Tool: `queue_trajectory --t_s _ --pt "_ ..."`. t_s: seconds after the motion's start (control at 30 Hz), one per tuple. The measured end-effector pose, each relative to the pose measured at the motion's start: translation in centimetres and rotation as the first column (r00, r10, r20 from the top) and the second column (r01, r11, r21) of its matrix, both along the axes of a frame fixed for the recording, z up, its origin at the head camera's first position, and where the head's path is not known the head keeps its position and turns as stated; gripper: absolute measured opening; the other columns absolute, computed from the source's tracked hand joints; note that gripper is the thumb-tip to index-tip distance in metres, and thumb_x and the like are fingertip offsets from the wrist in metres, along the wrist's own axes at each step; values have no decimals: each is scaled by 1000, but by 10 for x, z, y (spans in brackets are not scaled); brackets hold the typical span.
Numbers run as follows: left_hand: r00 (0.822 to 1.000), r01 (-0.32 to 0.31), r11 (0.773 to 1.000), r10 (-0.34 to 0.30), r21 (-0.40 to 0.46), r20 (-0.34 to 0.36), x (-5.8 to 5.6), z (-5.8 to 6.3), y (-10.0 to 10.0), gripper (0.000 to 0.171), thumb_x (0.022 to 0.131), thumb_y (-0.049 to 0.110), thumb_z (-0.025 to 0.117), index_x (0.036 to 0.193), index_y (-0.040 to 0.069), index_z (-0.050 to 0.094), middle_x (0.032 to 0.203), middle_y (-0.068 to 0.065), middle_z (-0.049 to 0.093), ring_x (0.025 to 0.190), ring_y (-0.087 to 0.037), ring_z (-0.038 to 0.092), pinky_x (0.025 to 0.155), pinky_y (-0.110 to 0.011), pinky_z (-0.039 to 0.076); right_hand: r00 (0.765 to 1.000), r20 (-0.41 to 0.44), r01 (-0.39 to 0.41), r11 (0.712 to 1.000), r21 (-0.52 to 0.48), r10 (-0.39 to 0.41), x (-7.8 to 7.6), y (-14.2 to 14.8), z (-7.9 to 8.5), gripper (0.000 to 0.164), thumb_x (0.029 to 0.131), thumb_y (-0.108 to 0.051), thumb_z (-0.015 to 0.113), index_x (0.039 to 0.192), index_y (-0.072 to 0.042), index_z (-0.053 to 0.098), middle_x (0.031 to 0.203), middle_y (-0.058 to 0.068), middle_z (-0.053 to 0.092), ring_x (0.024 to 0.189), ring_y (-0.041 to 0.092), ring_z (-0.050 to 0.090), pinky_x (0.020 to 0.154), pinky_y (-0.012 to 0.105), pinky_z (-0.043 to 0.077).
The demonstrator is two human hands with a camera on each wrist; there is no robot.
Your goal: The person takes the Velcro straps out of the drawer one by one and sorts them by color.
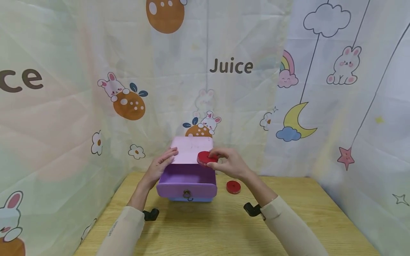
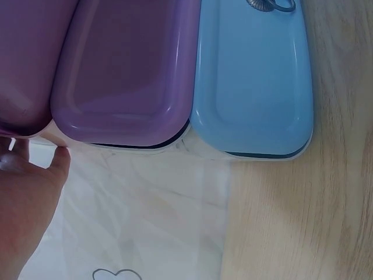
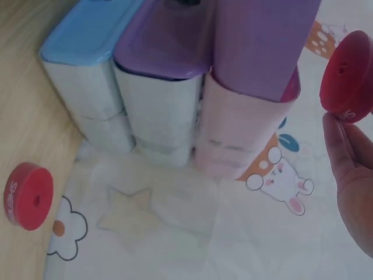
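A small stacked drawer unit (image 1: 192, 149) with a pink top stands on the table. Its uppermost purple drawer (image 1: 187, 190) is pulled out, and bare purple shows in the visible part of its inside. My left hand (image 1: 161, 165) rests against the unit's upper left side, fingers extended over the edge of the top. My right hand (image 1: 232, 163) pinches a flat red tape roll (image 1: 203, 158) between thumb and fingers, above the unit's right front edge. In the right wrist view this roll (image 3: 348, 79) shows a small centre hole and white lettering on its rim.
A second red tape roll (image 1: 233, 187) lies on the wooden table (image 1: 198, 231), right of the unit. Below the pulled-out drawer, another purple drawer (image 2: 125, 70) and a blue drawer (image 2: 253, 76) are closed. Printed cloth (image 1: 234, 103) hangs behind and at both sides.
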State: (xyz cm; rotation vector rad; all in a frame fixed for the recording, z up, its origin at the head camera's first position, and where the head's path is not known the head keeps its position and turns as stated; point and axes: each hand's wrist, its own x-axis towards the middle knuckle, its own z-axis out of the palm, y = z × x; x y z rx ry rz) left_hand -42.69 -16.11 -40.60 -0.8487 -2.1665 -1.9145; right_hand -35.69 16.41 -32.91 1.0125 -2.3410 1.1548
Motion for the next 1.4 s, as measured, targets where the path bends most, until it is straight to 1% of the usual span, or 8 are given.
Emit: queue_trajectory --t_s 0.13,0.33,0.57,0.63,0.8,0.9,1.13,1.4 --pt "1000 6 1000 -6 -3 -2 0 0 0 43 109 25 57 146 4 59 167 -8 40 163 -24 11 132 -54 6 999 3 38 999 -5 -38 0 6 -5 18 88 -17 82 105 -12 75 122 7 74 116 24 67 95 40 55" --pt "1000 5 1000 -5 -2 1 1 1 1 44 109 26 57 147 4 58 167 -7 39 163 -24 10 132 -53 5 997 -23 72 997 20 -71 0 14 -9 22 89 -19 83 106 -11 72 106 3 71 100 20 62 88 35 54" --pt "1000 0 1000 0 -11 -18 2 2 1 43 109 24 56 147 3 58 167 -10 39 163 -27 10 132 -55 4 992 -33 125 992 -6 -125 -6 28 -16 25 88 -21 85 103 -9 69 106 7 67 102 24 62 90 48 57" --pt "1000 3 1000 -3 -8 -23 0 1 1 42 109 23 56 146 3 59 166 -10 40 163 -26 11 132 -54 4 988 -28 149 989 -12 -149 -9 33 -19 24 88 -21 85 101 -10 68 108 8 66 102 25 61 89 47 56" --pt "999 24 1000 -24 -6 -34 -2 -1 1 42 109 21 55 146 1 58 167 -11 38 163 -27 9 132 -54 4 977 39 209 978 -6 -209 -16 46 -32 21 90 -20 82 103 -12 66 109 8 63 97 25 61 71 33 60" --pt "999 28 1000 -28 -3 -34 -2 -1 1 42 109 21 54 146 0 57 167 -12 38 163 -28 9 131 -55 4 970 91 229 973 -10 -227 -18 53 -40 22 90 -19 81 105 -11 66 109 9 62 96 27 61 60 31 61" --pt "1000 22 1000 -22 -2 -22 -1 0 1 44 109 23 56 147 0 57 167 -12 38 163 -28 9 131 -55 4 953 67 291 955 51 -294 -23 66 -61 22 87 -23 84 98 -11 68 104 7 67 99 26 61 86 44 55" --pt "999 29 1000 -29 5 -20 -1 -1 -1 45 109 23 55 147 -1 56 167 -12 37 164 -27 8 131 -54 2 942 141 276 942 190 -304 -25 75 -78 21 85 -25 86 89 -15 69 102 6 65 94 24 59 79 36 52"
